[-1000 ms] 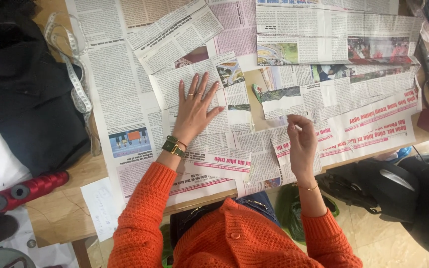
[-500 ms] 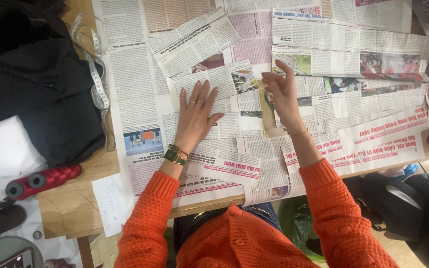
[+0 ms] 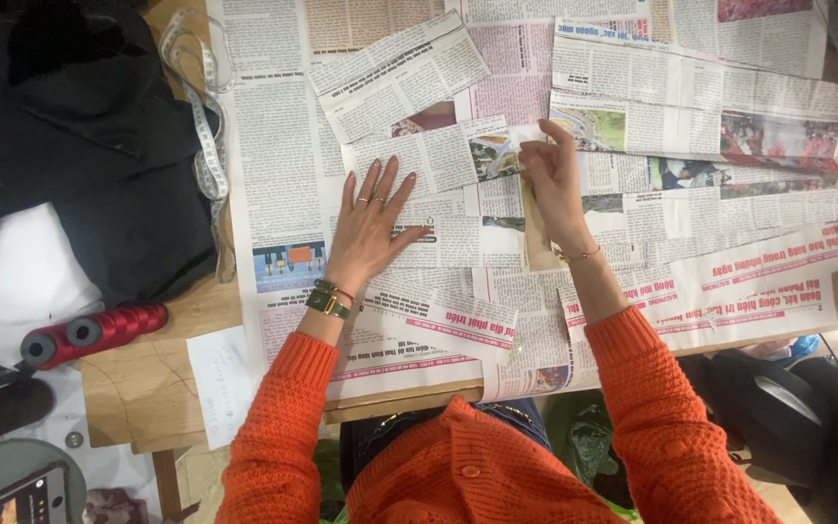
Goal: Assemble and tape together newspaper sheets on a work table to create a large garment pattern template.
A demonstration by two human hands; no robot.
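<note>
Tabletop newspaper pieces point(image 3: 458, 160) lie under left hand point(image 3: 369, 221), beside right hand point(image 3: 549, 180).

Flat newspaper sheets point(image 3: 632, 107) leave open passage above
Left of them, black fabric point(image 3: 70, 146), measuring tape point(image 3: 208, 146) and red spools point(image 3: 94, 332) crowd the table.

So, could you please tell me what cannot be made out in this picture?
Head view only:
- What the right hand pinches: too small, hidden by its fingers.
- Table under the newspaper sheets: covered.
- Paper beneath the left hand: hidden by the palm.
- Phone: cut off by the bottom edge.
- Tape measure: marks too small.
</note>
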